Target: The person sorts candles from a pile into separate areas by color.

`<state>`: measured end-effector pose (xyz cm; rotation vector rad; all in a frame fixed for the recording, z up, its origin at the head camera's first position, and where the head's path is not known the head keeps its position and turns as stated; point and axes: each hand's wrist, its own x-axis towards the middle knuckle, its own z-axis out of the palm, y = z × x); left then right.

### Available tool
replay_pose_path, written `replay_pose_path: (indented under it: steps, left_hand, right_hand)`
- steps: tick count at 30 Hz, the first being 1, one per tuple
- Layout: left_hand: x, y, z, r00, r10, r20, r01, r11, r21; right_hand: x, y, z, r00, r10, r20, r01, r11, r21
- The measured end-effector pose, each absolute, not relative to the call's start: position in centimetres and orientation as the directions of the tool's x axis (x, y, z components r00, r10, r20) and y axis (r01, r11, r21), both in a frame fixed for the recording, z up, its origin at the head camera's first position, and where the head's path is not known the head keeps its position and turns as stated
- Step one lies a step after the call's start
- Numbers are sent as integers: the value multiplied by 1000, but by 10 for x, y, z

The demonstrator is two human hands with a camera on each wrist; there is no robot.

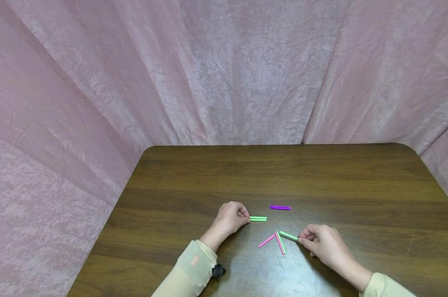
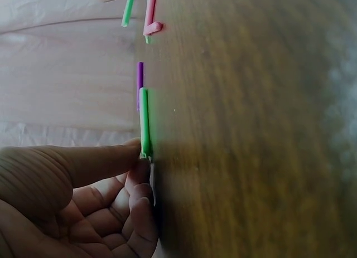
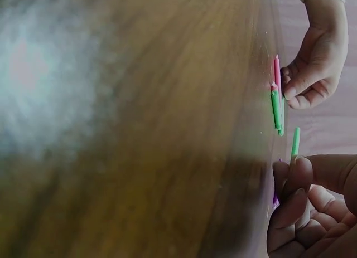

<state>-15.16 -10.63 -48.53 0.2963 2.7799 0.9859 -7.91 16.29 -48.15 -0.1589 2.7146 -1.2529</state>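
Thin, bright sticks, like small candles, lie on the table. In the head view my left hand (image 1: 229,217) pinches the left ends of two parallel green sticks (image 1: 259,218); the left wrist view shows thumb and finger at the end of a green stick (image 2: 145,121). My right hand (image 1: 324,243) pinches the right end of another green stick (image 1: 288,236) between thumb and fingers. That stick is raised off the table in the right wrist view (image 3: 295,141). Between the hands, a green stick (image 1: 281,242) lies beside a pink stick (image 1: 279,244), with a second pink stick (image 1: 265,241) slanting left.
Two purple sticks (image 1: 280,208) lie side by side farther back. The brown wooden table (image 1: 172,173) has rounded far corners. Pink curtains (image 1: 246,82) hang behind it and at its sides. A dark object (image 1: 218,271) shows at my left cuff.
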Motion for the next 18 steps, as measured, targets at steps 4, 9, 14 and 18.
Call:
replay_pose_path:
  steps: [4, 9, 14, 18]
  left_hand:
    - [-151, -106, -484, -964, 245, -100, 126, 759, 639]
    - [-148, -107, -482, -964, 250, -89, 138, 760, 635]
    - [-145, -106, -480, -964, 253, -78, 144, 747, 649]
    - [-142, -105, -478, -961, 272, -53, 174, 742, 648]
  right_hand:
    - [-81, 162, -481, -982, -164, -89, -40, 650, -759]
    - [-84, 161, -480, -981, -171, -90, -43, 646, -762]
    - [-86, 159, -479, -979, -193, -66, -70, 622, -780]
    - [-88, 158, -479, -975, -213, -58, -83, 597, -798]
